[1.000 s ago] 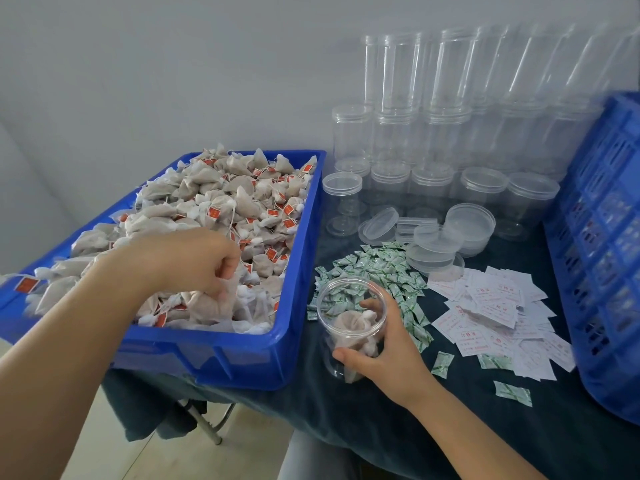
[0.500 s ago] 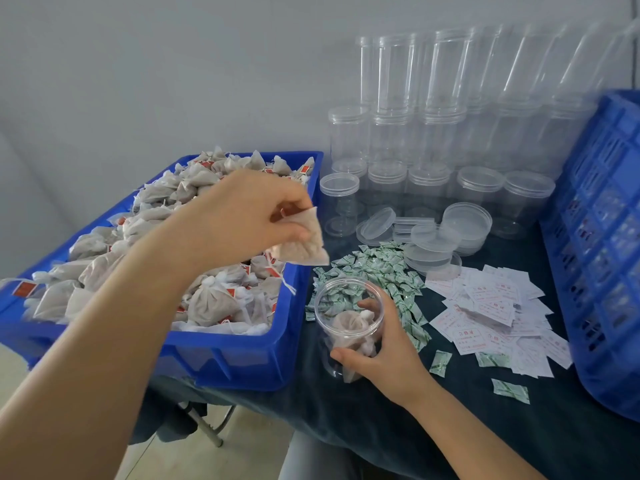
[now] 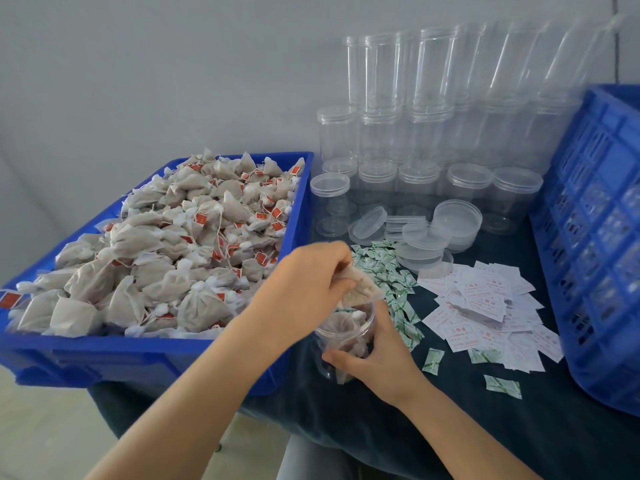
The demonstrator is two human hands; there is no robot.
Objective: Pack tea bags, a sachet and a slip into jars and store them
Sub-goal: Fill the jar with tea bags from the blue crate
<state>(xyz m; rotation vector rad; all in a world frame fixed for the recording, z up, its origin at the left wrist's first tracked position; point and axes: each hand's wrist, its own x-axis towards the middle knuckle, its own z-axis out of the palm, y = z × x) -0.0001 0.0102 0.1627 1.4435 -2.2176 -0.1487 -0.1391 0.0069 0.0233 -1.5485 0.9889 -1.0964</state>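
Observation:
My left hand (image 3: pixel 304 289) pinches a beige tea bag (image 3: pixel 360 289) right over the mouth of a clear open jar (image 3: pixel 346 337) that has several tea bags inside. My right hand (image 3: pixel 377 362) grips that jar's side on the dark cloth. To the left stands a blue tray (image 3: pixel 298 209) heaped with tea bags (image 3: pixel 180 258). Green-and-white sachets (image 3: pixel 391 271) lie just behind the jar. White slips with red print (image 3: pixel 485 306) are spread to its right.
Empty clear jars (image 3: pixel 415 140) are stacked against the wall, with loose lids (image 3: pixel 433 233) in front of them. A blue slatted crate (image 3: pixel 595 237) stands at the right edge. Two stray sachets (image 3: pixel 502 386) lie near the table's front.
My left hand lifted a tea bag out of the blue tray and carried it right and down to the jar's mouth. My right hand stayed on the jar.

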